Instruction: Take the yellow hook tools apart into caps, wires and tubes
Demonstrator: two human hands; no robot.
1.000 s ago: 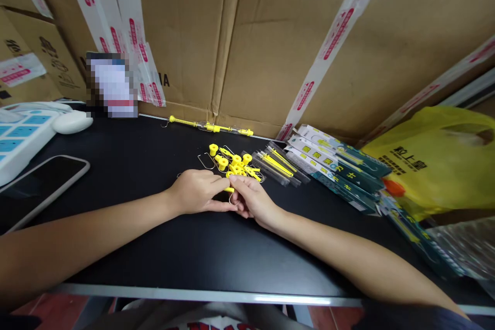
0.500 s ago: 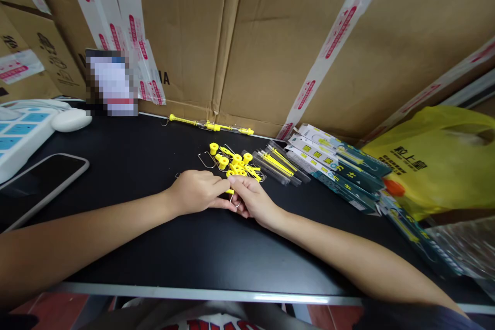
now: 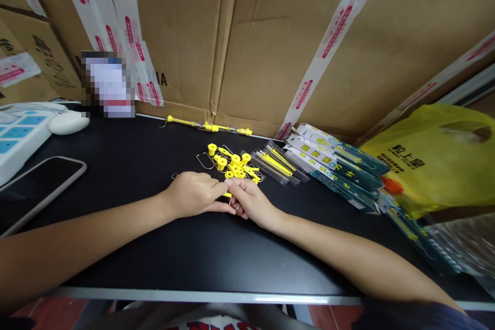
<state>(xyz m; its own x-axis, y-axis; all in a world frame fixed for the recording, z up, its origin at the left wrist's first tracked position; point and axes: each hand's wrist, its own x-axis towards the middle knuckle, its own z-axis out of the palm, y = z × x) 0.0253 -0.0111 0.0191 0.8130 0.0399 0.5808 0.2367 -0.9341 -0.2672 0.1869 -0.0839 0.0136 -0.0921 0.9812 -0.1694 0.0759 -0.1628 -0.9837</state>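
Note:
My left hand [image 3: 197, 193] and my right hand [image 3: 251, 198] meet at the fingertips above the black table. Closed left fingers pinch a small yellow plastic piece [image 3: 227, 195], mostly covered by the hand. From it a thin metal wire hook [image 3: 231, 202] curves down into the closed fingers of my right hand. Just beyond the hands lies a pile of yellow plastic caps [image 3: 221, 164] with wire hooks [image 3: 204, 161] among them. Right of the pile are clear plastic tubes [image 3: 266, 167] and flat yellow strips [image 3: 276, 164].
Assembled yellow spring scales [image 3: 209, 126] lie along the cardboard wall [image 3: 181, 36]. On the right are printed boxes [image 3: 336, 165] and a yellow plastic bag [image 3: 436, 160]. A phone [image 3: 38, 191], power strip [image 3: 23, 134] and white mouse [image 3: 69, 122] occupy the left.
The view has shifted slightly. Both hands stay together on the yellow piece and wire hook, with almost no change in their grip.

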